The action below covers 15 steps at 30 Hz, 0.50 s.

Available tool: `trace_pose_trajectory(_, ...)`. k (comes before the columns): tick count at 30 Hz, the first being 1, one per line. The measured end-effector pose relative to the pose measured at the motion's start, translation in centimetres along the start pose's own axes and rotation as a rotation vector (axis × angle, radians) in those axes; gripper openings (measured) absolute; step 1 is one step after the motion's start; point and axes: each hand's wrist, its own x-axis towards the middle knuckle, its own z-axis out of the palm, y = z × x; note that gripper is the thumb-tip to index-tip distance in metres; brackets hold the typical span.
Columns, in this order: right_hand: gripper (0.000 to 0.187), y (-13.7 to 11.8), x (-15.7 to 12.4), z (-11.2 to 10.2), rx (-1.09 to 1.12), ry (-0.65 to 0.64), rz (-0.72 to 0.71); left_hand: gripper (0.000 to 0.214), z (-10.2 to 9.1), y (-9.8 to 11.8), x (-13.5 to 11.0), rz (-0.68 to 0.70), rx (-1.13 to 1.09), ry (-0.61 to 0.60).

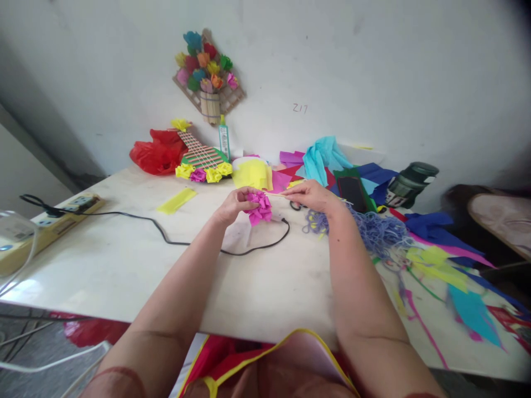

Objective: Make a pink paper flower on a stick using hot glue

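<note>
Over the pale tabletop [274,293], we saw two hands at work: the left hand [237,205] pinched one magenta paper flower [260,213] by its side, while the right hand [309,196] had its grip closed on one thin stick [274,194]. The stick's tip pointed at the flower; blur left us unsure whether they touched. We judged the step best done with light pressure on the petals and the stick level with the flower's centre. By size, we counted one power strip [53,229], one striped craft piece [199,150], one dark flask [409,188], one slim bottle [224,141] and, along the craft piece's lower edge, three yellow rosettes [213,175] and one magenta rosette [198,175].
</note>
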Motion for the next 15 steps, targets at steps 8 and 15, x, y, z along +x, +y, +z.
trace_pose_trajectory(8,0.038,-0.04,-0.18,-0.15,0.026,0.033,0.01,0.043,0.04,0.12,-0.02,-0.001,-0.002,0.0)
trace_pose_trajectory(15,0.033,0.03,0.41,0.35,-0.034,0.024,-0.006,0.043,0.06,0.03,0.03,-0.001,0.011,-0.007)
